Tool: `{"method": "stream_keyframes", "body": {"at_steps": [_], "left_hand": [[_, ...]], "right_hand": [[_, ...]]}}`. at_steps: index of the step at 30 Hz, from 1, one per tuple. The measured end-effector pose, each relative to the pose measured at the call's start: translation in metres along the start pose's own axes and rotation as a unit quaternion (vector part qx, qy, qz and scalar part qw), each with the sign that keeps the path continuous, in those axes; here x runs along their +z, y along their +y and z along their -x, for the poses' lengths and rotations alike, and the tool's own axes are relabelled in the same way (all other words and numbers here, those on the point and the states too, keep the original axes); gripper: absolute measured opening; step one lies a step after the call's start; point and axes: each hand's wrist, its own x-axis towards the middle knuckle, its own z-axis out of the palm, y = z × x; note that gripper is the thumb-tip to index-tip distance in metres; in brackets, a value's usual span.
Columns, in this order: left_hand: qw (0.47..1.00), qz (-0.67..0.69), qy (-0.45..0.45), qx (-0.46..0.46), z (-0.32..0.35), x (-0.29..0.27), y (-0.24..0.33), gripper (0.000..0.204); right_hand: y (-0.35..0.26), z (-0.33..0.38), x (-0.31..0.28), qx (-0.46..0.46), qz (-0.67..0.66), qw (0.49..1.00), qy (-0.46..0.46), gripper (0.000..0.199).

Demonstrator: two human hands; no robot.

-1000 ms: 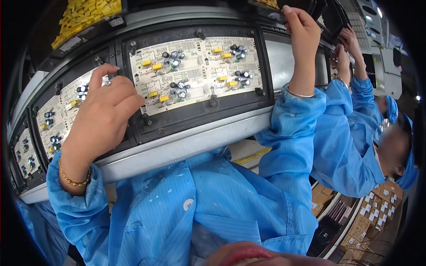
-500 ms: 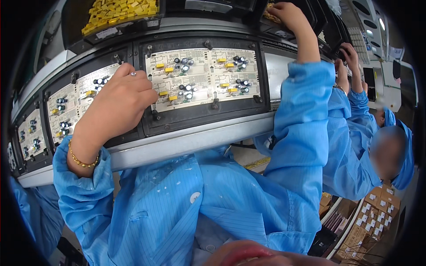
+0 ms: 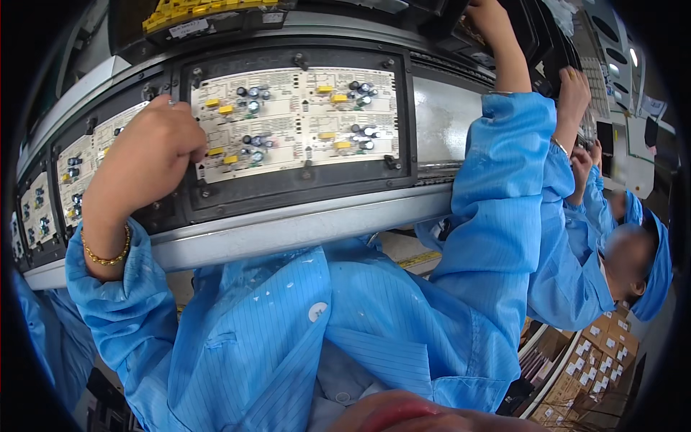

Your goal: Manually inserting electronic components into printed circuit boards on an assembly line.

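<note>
My left hand (image 3: 160, 140) hovers at the left edge of a panel of cream circuit boards (image 3: 284, 133). Its fingers are curled together, and whatever they hold is hidden under the hand. The panel sits in a black carrier frame (image 3: 360, 176) and bears yellow blocks, dark cylindrical capacitors and small blue parts. At the top edge my right hand (image 3: 491, 20) dips into a black bin (image 3: 471, 52) of small brownish parts. Those fingers are bent and partly cut off by the picture's edge; what they pinch does not show.
More carriers with populated boards (image 3: 72, 173) stand to the left. A bin of yellow parts (image 3: 201, 11) is behind the line. A metal rail (image 3: 309, 216) runs along the front. At right, co-workers in blue (image 3: 576, 281) work near cardboard boxes (image 3: 586, 367).
The carriers and boards have shifted left in the picture. My left hand has moved left and slightly down. My right hand stays at the bin, slightly farther right and higher.
</note>
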Motion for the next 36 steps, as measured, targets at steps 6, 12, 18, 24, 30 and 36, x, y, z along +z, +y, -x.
{"method": "stream_keyframes", "body": {"at_steps": [6, 12, 18, 24, 30, 36], "left_hand": [[0.988, 0.000, -0.001, -0.155, -0.007, 0.004, 0.016, 0.009], [0.986, 0.054, 0.037, -0.150, -0.011, -0.002, 0.013, 0.014], [0.868, 0.437, 0.220, -0.081, -0.029, 0.001, 0.039, 0.015], [0.658, 0.720, 0.207, -0.077, -0.065, -0.002, 0.069, 0.021], [0.694, 0.679, 0.214, -0.108, -0.078, -0.001, 0.064, 0.018], [0.708, 0.671, 0.204, -0.089, -0.067, 0.003, 0.053, 0.017]], "right_hand": [[0.003, 0.024, -0.027, -0.063, -0.017, 0.993, 0.094, 0.014], [0.026, 0.013, -0.029, -0.047, -0.136, 0.983, 0.114, 0.010], [-0.063, 0.085, -0.059, -0.061, -0.450, 0.879, 0.146, 0.009], [-0.169, 0.170, -0.042, -0.169, -0.448, 0.874, -0.087, 0.011], [-0.180, 0.176, -0.031, -0.269, -0.313, 0.911, -0.025, 0.013], [-0.192, 0.182, -0.025, -0.241, -0.324, 0.912, -0.075, 0.015]]}}
